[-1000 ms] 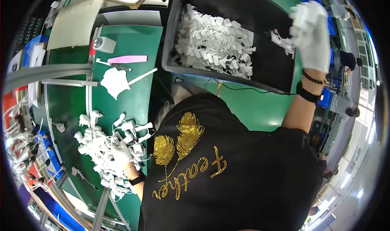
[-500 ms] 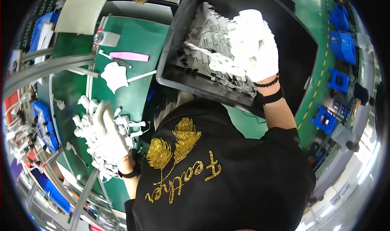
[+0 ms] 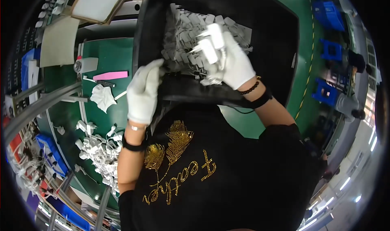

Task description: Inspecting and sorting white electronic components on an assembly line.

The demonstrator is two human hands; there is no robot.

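White power adapters (image 3: 209, 46) with plug pins and white cables are in my right hand (image 3: 239, 64), gloved in white, above the black bin (image 3: 270, 64). Below it, a heap of similar white adapters (image 3: 185, 38) covers part of the bin floor. My left hand (image 3: 143, 93), in a white glove too, is at the bin's near left corner, its fingers curled together over the rim area. What its fingertips hold, if anything, is hidden. A tangled pile of white adapters and cables (image 3: 101, 154) lies on the green table (image 3: 109, 54) beside my left forearm.
On the table are a pink strip-like tool (image 3: 111, 75), a white cloth (image 3: 102, 97) and a pale bottle with a red top (image 3: 87, 65). Metal frame bars (image 3: 44, 103) cross the left side. Blue stools (image 3: 331, 49) stand on the floor at right.
My left hand has left the table pile and moved up to the bin's corner. My right hand has turned, now showing the adapters in it. The view has shifted, moving the bin leftward.
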